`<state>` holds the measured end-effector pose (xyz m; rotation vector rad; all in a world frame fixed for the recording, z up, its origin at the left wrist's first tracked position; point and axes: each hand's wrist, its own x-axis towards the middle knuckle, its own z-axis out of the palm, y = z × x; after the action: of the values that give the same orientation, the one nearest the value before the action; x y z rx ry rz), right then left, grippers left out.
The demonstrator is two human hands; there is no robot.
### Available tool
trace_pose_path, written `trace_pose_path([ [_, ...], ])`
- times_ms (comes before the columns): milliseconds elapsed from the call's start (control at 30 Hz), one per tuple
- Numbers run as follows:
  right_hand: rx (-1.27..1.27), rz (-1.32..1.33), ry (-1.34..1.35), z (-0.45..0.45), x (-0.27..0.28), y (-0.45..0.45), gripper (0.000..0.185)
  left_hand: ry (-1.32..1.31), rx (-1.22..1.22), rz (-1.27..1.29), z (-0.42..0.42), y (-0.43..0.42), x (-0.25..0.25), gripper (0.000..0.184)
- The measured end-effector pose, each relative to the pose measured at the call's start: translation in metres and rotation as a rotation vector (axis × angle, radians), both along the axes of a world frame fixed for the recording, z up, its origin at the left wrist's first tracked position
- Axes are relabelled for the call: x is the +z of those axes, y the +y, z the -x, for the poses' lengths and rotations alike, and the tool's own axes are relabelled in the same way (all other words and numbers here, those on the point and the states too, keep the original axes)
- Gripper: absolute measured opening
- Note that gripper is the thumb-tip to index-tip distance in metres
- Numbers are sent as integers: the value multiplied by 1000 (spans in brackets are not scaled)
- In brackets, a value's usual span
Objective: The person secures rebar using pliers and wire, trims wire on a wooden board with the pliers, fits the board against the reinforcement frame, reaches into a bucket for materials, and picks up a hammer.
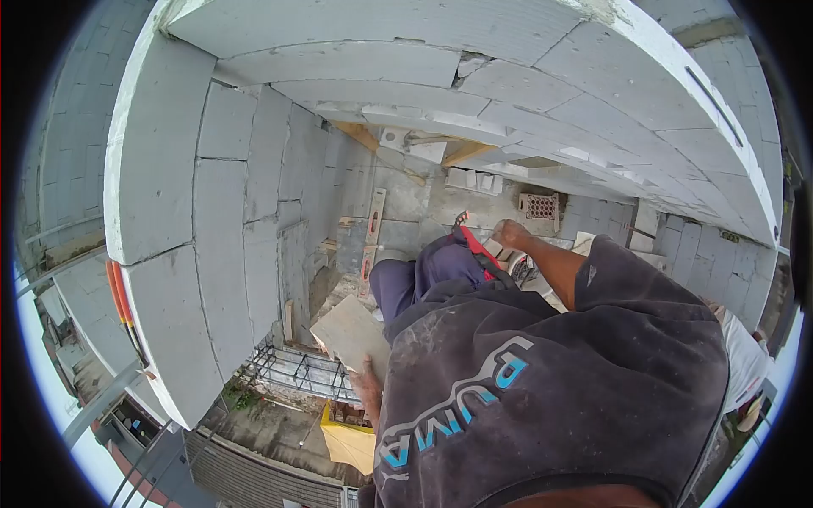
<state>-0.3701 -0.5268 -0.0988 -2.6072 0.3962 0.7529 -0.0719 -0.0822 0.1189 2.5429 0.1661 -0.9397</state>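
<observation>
My left hand (367,383) is at the lower middle, its fingers on the edge of a flat grey block (351,332) beside my legs. On the other side of my body, my right hand (511,234) reaches down with its fingers curled; what it holds, if anything, is too small to make out. Close to that hand, a red strip with a dark handle (481,248) lies against my dark trousers.
Grey block walls (224,288) rise at the left and ahead. A long level (371,241) stands near my knees. Farther down are a brown crate (539,207) and white blocks (474,180). Metal rebar (309,372) and a yellow sheet (347,440) are below.
</observation>
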Motion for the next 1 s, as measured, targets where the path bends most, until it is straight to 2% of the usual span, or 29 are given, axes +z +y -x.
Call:
trace_pose_path([
  [67,-455,-226,181,3,35,4,23,5,-81,-39,-13,5,-11,75],
  [133,-559,-214,155,19,43,15,24,-6,-196,-79,-28,10,-27,76],
  [200,-281,30,-66,42,18,33,25,-41,-326,-125,-42,12,-40,78],
  [300,-371,6,-280,52,-4,56,29,91,-394,-37,-71,-16,-34,79],
  [367,-779,-344,-265,37,16,73,31,85,-521,-111,-95,-4,-56,79],
  [433,-1059,-576,-250,9,45,82,33,55,-588,-135,-108,-8,-63,79],
  [500,-1251,-668,-196,-11,73,102,33,16,-629,-118,-120,-48,-35,79],
  [533,-1356,-699,-151,-17,87,113,33,122,-554,-154,-129,-56,-34,82],
  [633,-1595,-713,13,-25,103,135,29,85,-582,-225,-154,-47,-62,86],
  [733,-1749,-676,79,-8,98,186,26,213,-467,-30,-176,-50,-69,90],
  [767,-1713,-668,25,0,94,203,27,257,-453,11,-183,-52,-73,91],
  [800,-1680,-661,-26,9,86,226,28,233,-522,-99,-191,-58,-67,88],
  [867,-1932,-730,75,0,117,236,34,195,-530,-186,-209,-51,-79,87],
  [933,-1846,-676,-40,10,88,279,37,199,-593,-205,-217,-66,-84,86],
  [1000,-1885,-660,-33,12,79,301,38,231,-690,-167,-218,-91,-67,83],
])
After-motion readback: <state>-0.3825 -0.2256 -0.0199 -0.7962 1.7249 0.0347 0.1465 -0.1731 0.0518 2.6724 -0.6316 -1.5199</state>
